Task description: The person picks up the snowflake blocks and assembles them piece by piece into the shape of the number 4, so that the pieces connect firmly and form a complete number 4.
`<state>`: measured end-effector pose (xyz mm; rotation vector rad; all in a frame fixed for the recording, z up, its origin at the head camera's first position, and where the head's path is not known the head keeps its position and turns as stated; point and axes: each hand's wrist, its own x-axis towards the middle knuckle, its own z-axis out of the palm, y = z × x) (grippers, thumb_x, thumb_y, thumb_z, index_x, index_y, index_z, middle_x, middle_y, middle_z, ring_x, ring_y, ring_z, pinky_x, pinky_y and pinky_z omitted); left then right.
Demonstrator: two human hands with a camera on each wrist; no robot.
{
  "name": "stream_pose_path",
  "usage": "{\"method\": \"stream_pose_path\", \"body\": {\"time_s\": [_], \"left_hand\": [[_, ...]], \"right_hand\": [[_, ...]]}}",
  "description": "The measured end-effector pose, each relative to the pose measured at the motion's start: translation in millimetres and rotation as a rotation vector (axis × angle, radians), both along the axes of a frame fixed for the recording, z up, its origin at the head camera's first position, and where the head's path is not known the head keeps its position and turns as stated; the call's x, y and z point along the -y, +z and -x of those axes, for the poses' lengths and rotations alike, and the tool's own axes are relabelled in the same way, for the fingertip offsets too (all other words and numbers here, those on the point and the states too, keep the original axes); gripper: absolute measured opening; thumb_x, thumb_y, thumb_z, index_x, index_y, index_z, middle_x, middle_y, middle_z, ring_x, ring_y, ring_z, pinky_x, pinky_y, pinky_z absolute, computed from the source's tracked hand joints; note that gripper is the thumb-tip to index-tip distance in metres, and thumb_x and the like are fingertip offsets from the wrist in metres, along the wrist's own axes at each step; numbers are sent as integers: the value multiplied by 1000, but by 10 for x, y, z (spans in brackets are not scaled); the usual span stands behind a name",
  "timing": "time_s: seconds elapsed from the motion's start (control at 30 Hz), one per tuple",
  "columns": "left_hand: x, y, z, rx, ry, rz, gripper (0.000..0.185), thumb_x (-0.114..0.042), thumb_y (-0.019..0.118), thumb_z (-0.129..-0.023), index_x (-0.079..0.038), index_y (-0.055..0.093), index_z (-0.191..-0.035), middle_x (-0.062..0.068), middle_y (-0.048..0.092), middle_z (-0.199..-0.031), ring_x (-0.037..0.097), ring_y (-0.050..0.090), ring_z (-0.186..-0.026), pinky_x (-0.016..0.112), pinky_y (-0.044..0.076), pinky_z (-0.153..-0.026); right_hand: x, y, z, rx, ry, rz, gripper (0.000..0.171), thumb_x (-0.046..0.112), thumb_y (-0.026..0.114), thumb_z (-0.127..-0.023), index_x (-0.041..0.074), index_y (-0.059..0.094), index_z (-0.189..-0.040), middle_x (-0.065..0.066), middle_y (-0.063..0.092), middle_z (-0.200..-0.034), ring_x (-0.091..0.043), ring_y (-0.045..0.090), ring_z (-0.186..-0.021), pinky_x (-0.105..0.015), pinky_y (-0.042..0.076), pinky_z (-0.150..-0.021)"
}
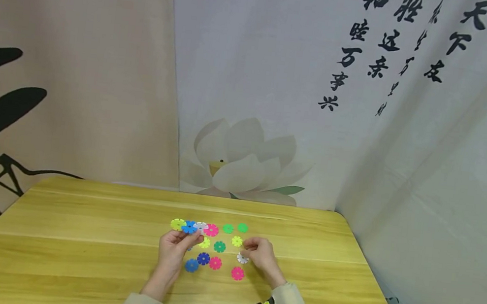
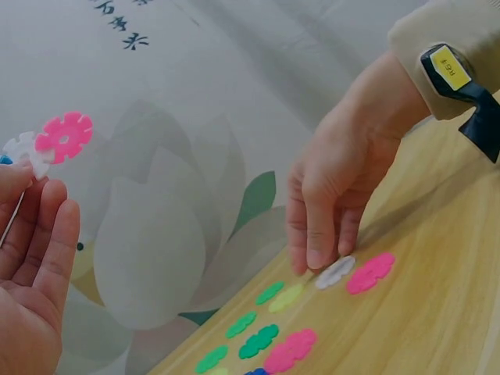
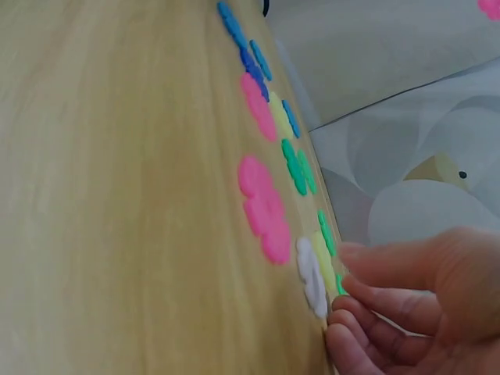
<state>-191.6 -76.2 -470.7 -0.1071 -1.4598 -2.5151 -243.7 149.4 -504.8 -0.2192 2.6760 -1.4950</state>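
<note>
My left hand (image 1: 189, 239) holds up a chain of joined snowflake discs (image 1: 194, 226), yellow-green, blue, white and pink, just above the wooden table (image 1: 83, 234). In the left wrist view the chain's pink end disc (image 2: 65, 137) stands above my left fingers (image 2: 39, 234). My right hand (image 1: 247, 250) reaches down to a loose white disc (image 1: 242, 258) lying on the table, fingertips curled at its edge (image 3: 348, 312). A pink disc (image 2: 371, 273) lies beside that white disc (image 2: 336, 272).
Several loose discs lie between my hands: green (image 1: 219, 246), yellow (image 1: 236, 241), dark blue (image 1: 203, 258), pink (image 1: 215, 263), blue (image 1: 191, 265). Two more green discs (image 1: 235, 228) lie farther back. Printed cloth walls (image 1: 246, 122) close in the table's back and right side.
</note>
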Motion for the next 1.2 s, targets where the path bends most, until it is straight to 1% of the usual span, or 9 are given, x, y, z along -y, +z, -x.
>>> {"method": "stream_pose_path", "body": {"time_s": [0.1, 0.2, 0.4, 0.5, 0.7, 0.93, 1.07, 1.2], "left_hand": [[4, -11, 4, 2, 0, 4, 25, 6, 61, -86, -15, 68, -75, -1, 70, -74, 11, 69, -68, 27, 58, -72], [4, -20, 11, -1, 3, 4, 24, 6, 62, -86, -15, 68, -75, -1, 70, -73, 11, 69, -68, 27, 58, -71], [9, -25, 8, -13, 3, 0, 24, 7, 62, -85, -15, 68, -75, -1, 70, -73, 11, 69, -68, 27, 58, -71], [16, -24, 3, -17, 2, 1, 24, 7, 62, -85, -14, 68, -76, -1, 70, -73, 11, 69, -68, 27, 58, -71], [30, -22, -4, -12, -2, 16, 23, 6, 62, -85, -14, 68, -76, -1, 70, -74, 11, 69, -68, 27, 58, -71], [27, -11, -4, 13, -1, 30, 20, 4, 63, -86, -13, 68, -77, -1, 70, -74, 10, 69, -69, 27, 58, -72], [24, -4, -10, 25, 5, 40, 19, 3, 63, -86, -13, 68, -76, -2, 70, -73, 10, 69, -68, 27, 58, -72], [20, 0, -15, 31, 12, 39, 19, 4, 63, -86, -12, 68, -77, -2, 69, -73, 10, 69, -68, 27, 58, -72]], "right_hand": [[0, 14, -7, 32, 2, -40, 21, -6, 73, -73, -6, 66, -93, -7, 62, -82, -15, 55, -73, -25, 53, -65], [3, 28, -6, 42, 12, -88, 23, -6, 75, -70, -5, 66, -91, -6, 61, -81, -14, 53, -73, -25, 52, -66], [-9, 60, 9, 4, 75, -188, 23, -3, 79, -68, -4, 66, -88, -5, 61, -80, -14, 51, -73, -25, 50, -64], [-20, 71, 19, 1, 108, -208, 24, -2, 79, -68, -4, 66, -88, -5, 61, -80, -14, 52, -73, -24, 50, -64], [-14, 97, 22, 4, 145, -230, 26, -3, 80, -66, -4, 66, -87, -6, 61, -82, -15, 53, -75, -25, 50, -66], [12, 95, 52, 22, 121, -253, 23, -4, 80, -66, -1, 64, -82, -5, 59, -77, -14, 51, -72, -24, 49, -62], [10, 76, 55, 8, 93, -233, 25, -5, 80, -64, -1, 61, -79, -5, 57, -74, -14, 50, -69, -23, 48, -60], [-13, 42, 37, -3, 80, -166, 23, -8, 77, -66, -1, 60, -79, -4, 56, -72, -13, 51, -66, -21, 48, -57]]}}
